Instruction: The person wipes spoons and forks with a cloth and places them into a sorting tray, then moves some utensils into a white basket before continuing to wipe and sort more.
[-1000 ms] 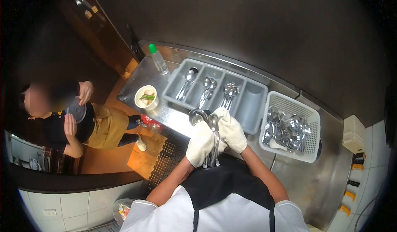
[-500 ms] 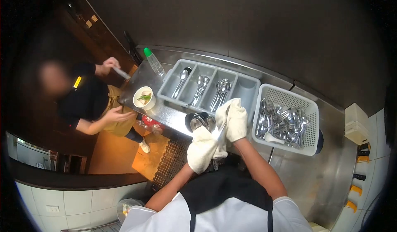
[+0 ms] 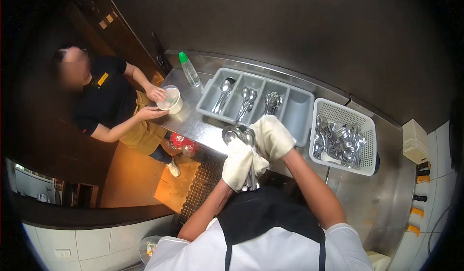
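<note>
My left hand (image 3: 238, 167), covered by a white cloth or glove, is closed round a bundle of spoons (image 3: 239, 135), their bowls pointing away from me and handles toward my apron. My right hand (image 3: 272, 136), in the same white covering, is bent against the bundle; its fingers are hidden, so what it grips cannot be made out. Just beyond them lies a grey cutlery tray (image 3: 298, 114) with four compartments; three hold spoons and the rightmost holds nothing. To its right, a white perforated basket (image 3: 369, 126) contains mixed forks and spoons.
At the left, a co-worker (image 3: 113, 99) holds a round white tub (image 3: 174, 105) at the counter's end. A bottle with a green cap (image 3: 189, 70) stands left of the tray. Knives with yellow and black handles (image 3: 416, 212) hang at the right wall.
My right hand has come in against the spoon bundle, and the loose cloth beneath is gathered up. The co-worker has leaned in, and both their hands are now on the tub, covered with a lid.
</note>
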Demonstrator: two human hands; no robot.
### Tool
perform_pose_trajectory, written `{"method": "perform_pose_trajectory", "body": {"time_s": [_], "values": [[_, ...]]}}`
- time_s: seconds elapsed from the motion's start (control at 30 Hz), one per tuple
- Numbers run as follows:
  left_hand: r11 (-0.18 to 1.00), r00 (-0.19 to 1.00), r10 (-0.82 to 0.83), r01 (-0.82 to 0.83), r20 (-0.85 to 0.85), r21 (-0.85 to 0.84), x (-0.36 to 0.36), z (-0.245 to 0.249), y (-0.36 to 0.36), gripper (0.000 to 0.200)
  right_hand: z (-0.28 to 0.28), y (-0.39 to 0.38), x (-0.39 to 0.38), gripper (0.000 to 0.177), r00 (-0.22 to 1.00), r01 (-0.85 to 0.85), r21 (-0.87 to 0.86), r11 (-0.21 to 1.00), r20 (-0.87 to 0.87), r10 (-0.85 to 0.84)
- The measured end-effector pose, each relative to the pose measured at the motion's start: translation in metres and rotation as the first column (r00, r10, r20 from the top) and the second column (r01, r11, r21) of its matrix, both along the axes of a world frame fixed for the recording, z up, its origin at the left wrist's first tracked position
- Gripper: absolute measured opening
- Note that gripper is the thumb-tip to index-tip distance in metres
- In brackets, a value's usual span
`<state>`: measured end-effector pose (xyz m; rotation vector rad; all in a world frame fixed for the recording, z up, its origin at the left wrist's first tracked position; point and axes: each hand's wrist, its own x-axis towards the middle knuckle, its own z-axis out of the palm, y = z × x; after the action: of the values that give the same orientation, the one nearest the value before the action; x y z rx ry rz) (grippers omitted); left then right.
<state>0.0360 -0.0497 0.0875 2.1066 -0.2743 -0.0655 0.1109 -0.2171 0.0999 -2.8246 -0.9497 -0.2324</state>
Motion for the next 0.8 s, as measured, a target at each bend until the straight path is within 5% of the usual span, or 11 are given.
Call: {"method": "perform_pose_trajectory", "body": {"time_s": [0.07, 0.17, 0.27, 0.33, 0.43, 0.5, 0.53, 0.63, 0.7, 0.77, 0.8], "values": [[0.898, 0.965, -0.251, 0.261, -0.074, 0.353, 0.008, 0.015, 0.013, 0.015, -0.009, 0.016, -0.002, 0.014, 0.967, 0.107, 0.537, 0.837, -0.251, 0.037], [0.727, 0.923, -0.383, 0.32, -0.028, 0.608, 0.011, 0.013, 0.024, 0.012, -0.025, 0.043, -0.029, 0.012, 0.958, 0.223, 0.879, 0.422, -0.277, 0.072], [0.991, 0.986, -0.102, 0.113, -0.134, 0.077, 0.009, -0.016, 0.026, 0.009, -0.009, 0.045, -0.026, 0.015, 0.96, 0.274, 0.581, 0.766, -0.112, -0.258], [0.99, 0.959, -0.018, -0.022, -0.282, -0.138, 0.011, -0.025, 0.025, 0.008, -0.005, 0.053, -0.022, 0.016, 0.889, 0.441, 0.616, 0.653, -0.195, -0.415], [0.972, 0.97, -0.23, 0.232, -0.078, 0.025, 0.02, -0.019, 0.038, 0.012, -0.017, 0.053, -0.017, 0.016, 0.813, 0.538, 0.669, 0.512, -0.252, -0.524], [0.853, 0.828, -0.488, 0.519, -0.276, 0.05, 0.037, -0.014, 0.047, 0.014, -0.014, 0.053, -0.019, 0.015, 0.787, 0.514, 0.764, 0.391, -0.238, -0.57], [0.765, 0.721, -0.585, 0.642, -0.37, 0.041, 0.041, -0.013, 0.05, 0.014, -0.009, 0.052, -0.017, 0.014, 0.714, 0.586, 0.802, 0.113, -0.445, -0.541], [0.84, 0.786, -0.507, 0.358, 0.354, 0.407, 0.026, -0.01, 0.058, 0.011, -0.034, 0.042, -0.006, 0.012, 0.6, 0.745, 0.414, 0.523, -0.075, -0.796], [0.814, 0.836, -0.422, 0.18, 0.35, 0.552, 0.028, -0.041, 0.058, 0.012, -0.065, 0.058, -0.012, 0.02, 0.561, 0.823, 0.46, 0.333, -0.573, -0.597], [0.724, 0.904, -0.299, 0.007, 0.305, 0.69, 0.026, -0.049, 0.053, 0.011, -0.075, 0.077, -0.027, 0.017, 0.716, 0.697, 0.39, 0.601, -0.352, -0.602], [0.993, 0.966, -0.115, 0.104, 0.231, 0.057, 0.03, -0.06, 0.053, 0.012, -0.074, 0.081, -0.031, 0.017, 0.793, 0.609, 0.369, 0.702, -0.268, -0.547]]}}
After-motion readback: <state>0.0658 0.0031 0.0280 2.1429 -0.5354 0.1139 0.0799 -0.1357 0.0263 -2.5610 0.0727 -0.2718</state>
